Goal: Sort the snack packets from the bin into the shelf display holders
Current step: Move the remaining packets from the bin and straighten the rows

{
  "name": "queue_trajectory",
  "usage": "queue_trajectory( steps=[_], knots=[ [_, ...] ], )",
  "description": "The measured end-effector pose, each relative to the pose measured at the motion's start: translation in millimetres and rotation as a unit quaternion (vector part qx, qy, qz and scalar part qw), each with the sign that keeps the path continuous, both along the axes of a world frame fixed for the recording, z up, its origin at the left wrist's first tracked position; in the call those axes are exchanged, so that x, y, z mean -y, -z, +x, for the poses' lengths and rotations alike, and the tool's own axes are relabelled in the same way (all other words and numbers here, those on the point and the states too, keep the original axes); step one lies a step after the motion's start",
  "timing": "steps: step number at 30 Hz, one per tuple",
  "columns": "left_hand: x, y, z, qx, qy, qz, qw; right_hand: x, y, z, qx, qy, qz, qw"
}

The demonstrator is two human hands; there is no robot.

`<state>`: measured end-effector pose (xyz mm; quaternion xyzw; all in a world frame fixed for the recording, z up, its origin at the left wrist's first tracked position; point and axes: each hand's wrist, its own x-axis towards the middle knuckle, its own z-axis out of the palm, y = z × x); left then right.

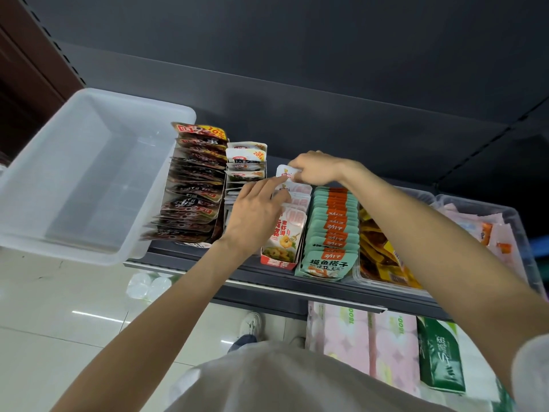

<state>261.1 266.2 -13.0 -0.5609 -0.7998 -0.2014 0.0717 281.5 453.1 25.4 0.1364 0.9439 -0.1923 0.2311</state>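
Observation:
A translucent white bin (pixel 74 173) sits at the left end of the dark shelf and looks empty inside. Right of it stand rows of packets in display holders: dark red packets (pixel 193 188), white packets (pixel 245 162), a red-fronted holder (pixel 279 263) of white-pink packets, and green-orange packets (pixel 329 233). My right hand (pixel 315 169) pinches a white-pink packet (pixel 282 171) at the back of the red-fronted holder's row. My left hand (pixel 255 212) lies over that row, its fingers stretched toward the same packet.
Clear tubs hold yellow-orange packets (pixel 383 254) and pale pink packets (pixel 490 233) at the shelf's right. The shelf's front edge (pixel 267 281) runs below the holders. Pink and green packs (pixel 386 346) fill the shelf beneath. White cups (pixel 148 286) lie on the tiled floor.

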Motion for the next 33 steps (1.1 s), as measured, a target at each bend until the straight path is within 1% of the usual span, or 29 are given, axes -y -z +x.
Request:
queue_trajectory(
  steps=[4, 6, 7, 8, 10, 11, 13, 16, 18, 20, 22, 24, 26, 28, 31, 33],
  knots=[
    [4.0, 2.8, -2.0, -0.005, -0.011, 0.011, 1.000, 2.9, -6.3, 2.9, 0.024, -0.022, -0.022, 0.999],
    [7.4, 4.2, 0.5, 0.000, -0.038, 0.022, 0.999, 1.5, -13.3, 9.9, 0.012, -0.002, -0.059, 0.998],
    [8.3, 3.9, 2.8, 0.005, -0.059, 0.029, 0.998, 1.1, -17.3, 14.9, -0.011, 0.012, -0.080, 0.997],
    [9.0, 3.3, 5.6, 0.008, -0.082, 0.037, 0.996, 0.7, -20.4, 20.5, -0.051, 0.018, -0.078, 0.995],
    [10.3, 2.7, 13.3, 0.029, -0.120, 0.057, 0.991, -0.5, -22.4, 32.9, -0.150, 0.012, -0.004, 0.989],
    [10.7, 3.5, 18.0, 0.050, -0.130, 0.070, 0.988, -0.8, -22.0, 38.9, -0.187, 0.020, 0.031, 0.982],
    [10.0, 4.8, 29.5, 0.120, -0.131, 0.084, 0.980, 0.2, -18.2, 46.5, -0.207, 0.038, 0.056, 0.976],
    [-2.6, 4.9, 45.9, 0.250, -0.117, 0.024, 0.961, 3.6, -5.7, 46.4, -0.141, 0.018, 0.070, 0.987],
    [-14.9, 4.3, 49.1, 0.292, -0.112, 0.000, 0.950, 5.5, -2.1, 43.8, -0.121, 0.011, 0.054, 0.991],
    [-22.5, 1.2, 45.8, 0.315, -0.118, 0.013, 0.942, 4.4, -3.8, 42.3, -0.131, 0.010, 0.042, 0.990],
    [-22.4, -1.0, 41.6, 0.304, -0.137, 0.036, 0.942, 1.0, -6.5, 41.8, -0.145, 0.005, 0.070, 0.987],
    [-22.0, -2.1, 39.6, 0.297, -0.143, 0.046, 0.943, -2.2, -6.4, 40.7, -0.182, 0.023, 0.089, 0.979],
    [-27.5, -3.9, 37.3, 0.311, -0.144, 0.031, 0.939, -2.3, -5.0, 37.9, -0.218, 0.064, 0.080, 0.971],
    [-38.9, -3.2, 32.6, 0.302, -0.146, -0.006, 0.942, -2.0, -3.4, 33.9, -0.218, 0.083, 0.092, 0.968],
    [-49.8, 1.9, 28.4, 0.207, -0.149, -0.097, 0.962, -3.3, -3.3, 30.7, -0.203, 0.077, 0.113, 0.970],
    [-49.0, 4.8, 26.8, 0.164, -0.153, -0.127, 0.966, -2.4, -5.2, 29.5, -0.203, 0.070, 0.127, 0.968]
  ],
)
